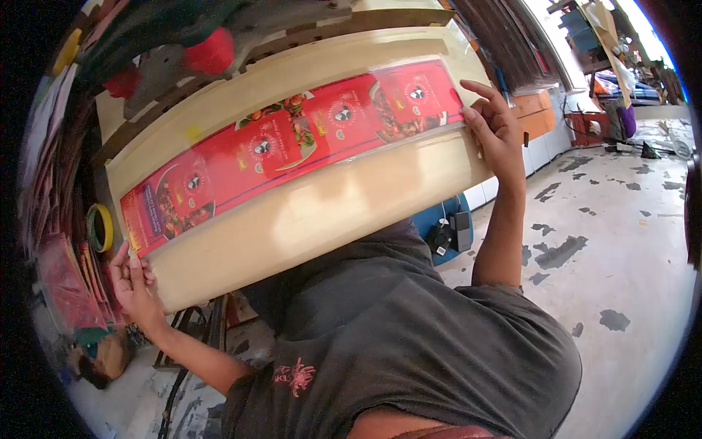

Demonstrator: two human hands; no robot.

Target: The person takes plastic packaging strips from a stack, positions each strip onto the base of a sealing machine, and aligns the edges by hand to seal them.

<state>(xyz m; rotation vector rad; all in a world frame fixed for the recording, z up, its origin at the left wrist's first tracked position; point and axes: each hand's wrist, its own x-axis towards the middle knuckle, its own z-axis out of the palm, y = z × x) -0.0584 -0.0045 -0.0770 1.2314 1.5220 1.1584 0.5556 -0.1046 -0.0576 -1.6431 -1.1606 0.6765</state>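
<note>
A long red printed packaging sheet with food pictures and round white logos lies slantwise across a pale cream work surface. It looks glossy, with a clear plastic margin along its lower edge. At its lower left corner, my left hand pinches the edge with the thumb on top. My right hand grips the upper right end, thumb on the sheet and fingers bent around the edge. The undersides of both ends are hidden.
A green machine part with a red knob stands behind the work surface. Stacked red sheets and a yellow tape roll are at left. Beneath the right side is a blue stool with a dark device. The pale floor is patchy.
</note>
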